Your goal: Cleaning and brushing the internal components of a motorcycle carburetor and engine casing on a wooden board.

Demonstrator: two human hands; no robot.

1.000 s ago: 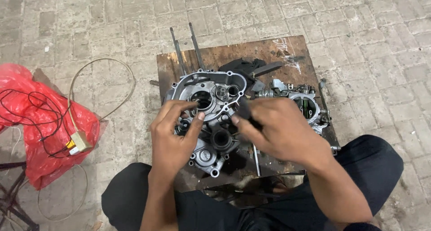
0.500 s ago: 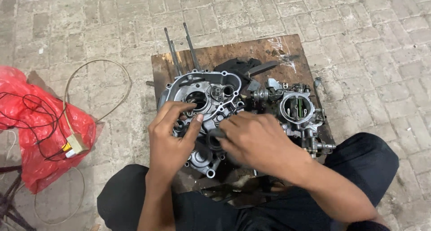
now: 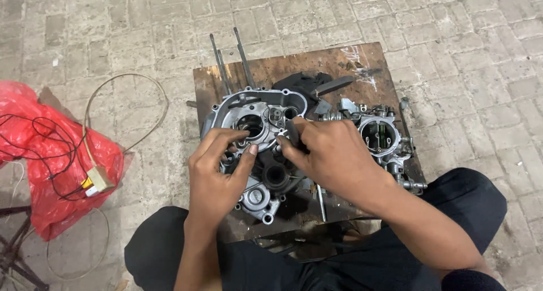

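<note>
A grey metal engine crankcase half (image 3: 257,113) lies on a small wooden board (image 3: 317,62) between my knees. My left hand (image 3: 218,169) rests on its left side, thumb and fingers pinching near the round bearing hole (image 3: 251,126). My right hand (image 3: 334,155) is over the middle of the case, fingers closed on a small dark part (image 3: 294,134). A second engine piece with a round bore (image 3: 380,135) sits to the right of my right hand.
Long metal studs (image 3: 226,65) stick out past the board's far edge. A black plastic cover (image 3: 308,83) lies behind the case. A red plastic bag (image 3: 54,166) with wires and a small connector (image 3: 97,180) lies on the paved floor at left.
My right hand has slid left from the board's right side to the middle of the crankcase, uncovering the round-bore piece. My left hand stays on the case.
</note>
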